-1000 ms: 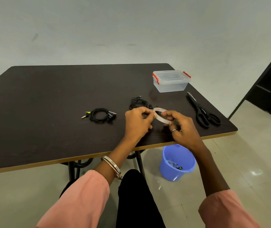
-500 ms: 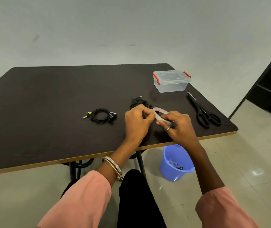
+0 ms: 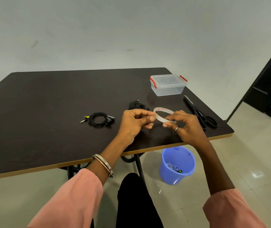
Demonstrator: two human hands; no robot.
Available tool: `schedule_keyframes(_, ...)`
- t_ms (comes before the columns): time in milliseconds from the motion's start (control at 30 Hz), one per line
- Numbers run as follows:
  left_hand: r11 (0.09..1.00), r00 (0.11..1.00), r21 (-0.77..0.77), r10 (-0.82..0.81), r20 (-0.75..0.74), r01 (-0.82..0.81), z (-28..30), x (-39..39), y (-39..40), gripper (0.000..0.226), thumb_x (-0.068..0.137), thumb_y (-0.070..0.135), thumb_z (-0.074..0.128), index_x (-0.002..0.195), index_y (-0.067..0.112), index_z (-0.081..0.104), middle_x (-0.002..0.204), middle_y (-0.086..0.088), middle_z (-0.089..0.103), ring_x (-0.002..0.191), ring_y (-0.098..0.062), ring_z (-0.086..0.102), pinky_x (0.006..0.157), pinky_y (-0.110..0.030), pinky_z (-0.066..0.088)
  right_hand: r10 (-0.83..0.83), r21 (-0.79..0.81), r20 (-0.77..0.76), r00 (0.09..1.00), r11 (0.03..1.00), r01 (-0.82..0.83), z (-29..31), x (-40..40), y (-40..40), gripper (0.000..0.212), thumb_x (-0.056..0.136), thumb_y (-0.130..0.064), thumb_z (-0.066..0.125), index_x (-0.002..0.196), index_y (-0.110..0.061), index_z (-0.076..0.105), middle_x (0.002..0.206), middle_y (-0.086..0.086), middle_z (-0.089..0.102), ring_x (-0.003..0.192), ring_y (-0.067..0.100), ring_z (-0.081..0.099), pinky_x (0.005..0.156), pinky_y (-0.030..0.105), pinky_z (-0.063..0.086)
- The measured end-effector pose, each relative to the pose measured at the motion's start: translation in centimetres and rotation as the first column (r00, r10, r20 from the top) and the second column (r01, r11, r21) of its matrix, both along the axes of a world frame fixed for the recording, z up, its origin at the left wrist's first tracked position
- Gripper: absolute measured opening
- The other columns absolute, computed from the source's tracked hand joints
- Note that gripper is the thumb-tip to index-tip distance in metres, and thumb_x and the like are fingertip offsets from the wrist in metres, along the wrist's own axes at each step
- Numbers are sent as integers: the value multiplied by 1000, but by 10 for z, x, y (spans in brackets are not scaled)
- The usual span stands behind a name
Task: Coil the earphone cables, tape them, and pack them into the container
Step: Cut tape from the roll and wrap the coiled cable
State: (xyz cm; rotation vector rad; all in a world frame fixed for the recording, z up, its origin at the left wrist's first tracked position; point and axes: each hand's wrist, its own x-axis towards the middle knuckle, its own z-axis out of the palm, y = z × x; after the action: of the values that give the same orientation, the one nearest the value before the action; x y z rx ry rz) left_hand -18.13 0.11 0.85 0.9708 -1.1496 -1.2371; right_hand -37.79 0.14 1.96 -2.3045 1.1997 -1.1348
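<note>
We see a dark worktop (image 3: 49, 112) against a pale wall (image 3: 131, 30), with a blue bucket (image 3: 177, 165) on the tiled floor. Both grips, left hand (image 3: 134, 124) and right hand (image 3: 186, 127), pinch the tape roll (image 3: 160, 116). Coiled earphones (image 3: 98, 119) lie left; the lidded container (image 3: 168, 85) sits behind.

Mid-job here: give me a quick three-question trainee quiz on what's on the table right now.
1. True or false: the container has its lid on.
2. Which lies nearest the container? A) scissors B) coiled earphones C) bucket
3. What do both hands hold?

Key:
1. True.
2. A.
3. The tape roll: left hand pinches its edge, right hand grips it.
</note>
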Motion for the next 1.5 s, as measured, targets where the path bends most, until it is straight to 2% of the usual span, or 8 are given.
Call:
schedule_keyframes(133,990,993,117,-62,-98,73,7,2,-2,13,81,-3,67,91,3,73,80,-10,75,71,-17,72,64,-21,59,9,27,-2,1000,1000,-9,7,0,-3,36,75,-34,66,98,-8,75,85,-9,65,85,20,58,74,26,47)
schedule_keyframes(367,962,994,251,-96,-55,107,17,4,3,10,82,-6,66,91,-5,71,82,-17,73,73,-21,72,68,-26,60,-2,77,-63,998,997,7,2,-6,-3,22,77,-18,75,98,-12,76,87,-6,67,88,20,59,77,32,49)
schedule_keyframes(500,980,978,193,15,207,-56,14,-4,4,5,82,-1,70,83,2,75,79,-15,73,65,-18,67,60,-24,57,-56,83,-120,991,994,67,-2,-5,-3,22,77,-22,75,97,-13,76,87,-9,65,92,20,57,84,47,47)
schedule_keyframes(600,960,903,105,201,381,-258,9,-9,4,11,82,4,70,75,11,75,76,-6,73,61,-12,64,59,-23,56,-131,73,-165,978,987,144,-3,-12,-3,18,80,-19,75,96,-13,76,89,-7,65,97,24,58,86,50,45)
schedule_keyframes(800,923,879,128,295,374,-364,5,-1,1,6,81,11,74,79,16,75,83,2,72,56,-9,59,55,-21,52,-214,132,-279,936,957,259,-6,-46,-4,15,85,-11,68,99,-14,73,104,4,68,100,28,59,92,57,41)
schedule_keyframes(1033,928,833,81,284,476,-362,3,-8,-6,6,80,14,77,77,19,75,79,6,71,57,-6,59,45,-16,48,-250,174,-457,854,916,361,-1,-37,-9,24,88,-8,64,110,-16,71,115,7,63,116,26,52,100,50,38)
schedule_keyframes(1167,932,794,29,292,534,-362,-1,-8,-10,3,80,18,77,80,20,76,79,7,71,56,-9,62,52,-22,54,-261,179,-474,841,906,382,2,-34,-9,23,88,-10,65,109,-18,72,117,5,61,117,24,50,101,49,38)
schedule_keyframes(1500,875,676,-30,395,622,-484,-7,-6,-25,23,91,15,63,69,15,66,81,-8,72,40,-15,60,48,-29,57,-307,195,-440,844,885,424,6,-27,-10,20,86,-4,65,103,-11,74,116,9,63,112,27,55,100,41,44)
